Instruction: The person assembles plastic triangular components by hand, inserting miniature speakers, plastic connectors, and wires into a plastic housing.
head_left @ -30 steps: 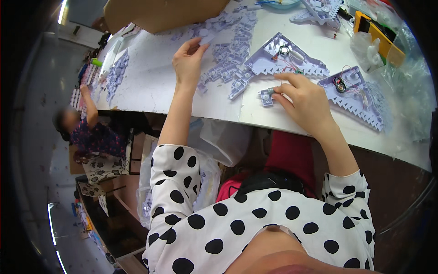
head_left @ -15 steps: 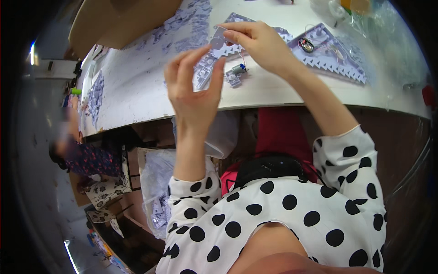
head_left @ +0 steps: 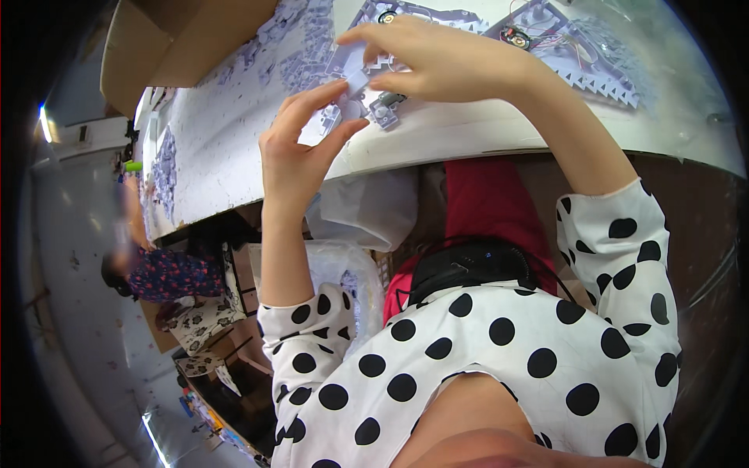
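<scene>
My left hand (head_left: 300, 148) is raised over the table, its index finger and thumb curved around a pale grey plastic part (head_left: 356, 81) with a rounded lower end. From the right, my right hand (head_left: 421, 58) reaches over the same part, its thumb against the upper end. The bent fingers hide some of the contact. Just below the right hand, a small motor unit (head_left: 384, 111) with a pale plastic housing lies on the table. Beyond the hands is a toothed grey plastic shell (head_left: 449, 19) with a round speaker in it.
Another toothed shell (head_left: 577, 66) with a speaker and wires sits to the right. Many small grey parts (head_left: 308, 58) are spread near a cardboard box (head_left: 183, 47). Clear plastic bags (head_left: 663, 70) lie at the far right. A bag-lined bin (head_left: 363, 288) stands below the table; a person (head_left: 172, 273) sits at left.
Both hands have shifted left, and my right hand has turned flatter. The pale part has moved down and left, and my left fingers have come onto it. The cardboard box appears shifted left.
</scene>
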{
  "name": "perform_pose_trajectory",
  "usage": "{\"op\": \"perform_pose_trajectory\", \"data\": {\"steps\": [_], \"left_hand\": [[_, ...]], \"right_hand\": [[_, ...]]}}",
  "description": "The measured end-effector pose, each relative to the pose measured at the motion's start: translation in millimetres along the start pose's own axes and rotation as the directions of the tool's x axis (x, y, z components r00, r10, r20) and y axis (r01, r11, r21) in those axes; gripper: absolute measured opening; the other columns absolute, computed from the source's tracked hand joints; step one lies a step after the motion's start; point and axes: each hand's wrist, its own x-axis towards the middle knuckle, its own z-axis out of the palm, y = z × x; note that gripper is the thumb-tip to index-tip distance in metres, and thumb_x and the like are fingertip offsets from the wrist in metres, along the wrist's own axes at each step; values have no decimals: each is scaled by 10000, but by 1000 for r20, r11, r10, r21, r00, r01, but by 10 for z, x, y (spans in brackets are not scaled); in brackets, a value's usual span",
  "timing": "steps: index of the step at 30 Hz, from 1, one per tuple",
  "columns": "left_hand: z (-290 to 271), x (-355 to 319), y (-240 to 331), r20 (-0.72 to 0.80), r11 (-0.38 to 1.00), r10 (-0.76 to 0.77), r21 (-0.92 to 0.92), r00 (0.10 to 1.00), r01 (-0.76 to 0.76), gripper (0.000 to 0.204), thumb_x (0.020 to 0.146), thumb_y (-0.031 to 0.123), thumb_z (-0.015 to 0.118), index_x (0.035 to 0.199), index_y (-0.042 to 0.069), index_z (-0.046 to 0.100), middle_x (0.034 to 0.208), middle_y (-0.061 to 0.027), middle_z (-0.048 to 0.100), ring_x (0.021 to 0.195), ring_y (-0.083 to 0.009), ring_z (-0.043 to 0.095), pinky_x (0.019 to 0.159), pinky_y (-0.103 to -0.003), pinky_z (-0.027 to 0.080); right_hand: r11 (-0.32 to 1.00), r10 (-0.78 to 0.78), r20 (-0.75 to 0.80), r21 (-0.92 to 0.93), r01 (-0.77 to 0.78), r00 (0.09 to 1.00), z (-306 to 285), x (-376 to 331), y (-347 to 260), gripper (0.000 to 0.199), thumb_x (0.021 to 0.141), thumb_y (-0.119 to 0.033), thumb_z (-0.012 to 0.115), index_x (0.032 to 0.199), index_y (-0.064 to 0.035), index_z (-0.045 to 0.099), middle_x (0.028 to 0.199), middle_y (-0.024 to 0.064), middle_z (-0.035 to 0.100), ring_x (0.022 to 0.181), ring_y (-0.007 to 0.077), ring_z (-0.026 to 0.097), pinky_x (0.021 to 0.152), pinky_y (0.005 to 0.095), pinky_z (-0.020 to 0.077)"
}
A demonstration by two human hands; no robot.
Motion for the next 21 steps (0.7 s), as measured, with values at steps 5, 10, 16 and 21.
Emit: {"op": "perform_pose_trajectory", "data": {"steps": [5, 10, 16, 21], "left_hand": [[315, -196, -18, -23, 846, -268, -484, 963, 224, 437, 804, -5, 836, 1210, -56, 682, 1229, -152, 704, 1129, -203, 660, 1017, -343, 520], [456, -227, 0, -57, 760, -419, -568, 906, 316, 414, 832, -92, 775, 1229, -97, 657, 1288, -212, 665, 1186, -243, 642, 1038, -351, 525], [496, -311, -70, -80, 754, -417, -586, 905, 296, 407, 871, -84, 736, 1263, -111, 630, 1320, -231, 650, 1220, -272, 643, 1080, -383, 501], [508, -317, -96, -75, 760, -336, -611, 939, 223, 428, 887, -93, 710, 1300, -114, 600, 1341, -245, 631, 1207, -267, 644, 1066, -371, 500]], "right_hand": [[899, -191, -3, -402, 173, 982, -49, -226, -6, 185, 806, -54, 669, 985, -10, 686, 967, 102, 707, 1041, 263, 615, 939, 368, 467], [856, -189, -41, -496, 144, 981, 22, -349, 79, 85, 830, -109, 616, 874, -53, 664, 904, 69, 686, 1025, 236, 585, 937, 364, 429], [851, -229, -135, -509, 131, 964, 60, -401, 143, 96, 812, -146, 628, 796, -92, 705, 837, 39, 703, 980, 212, 607, 893, 351, 448], [854, -218, -180, -511, 98, 959, 125, -409, 175, 110, 807, -164, 629, 771, -111, 719, 803, 23, 706, 961, 200, 620, 873, 343, 455]]}}
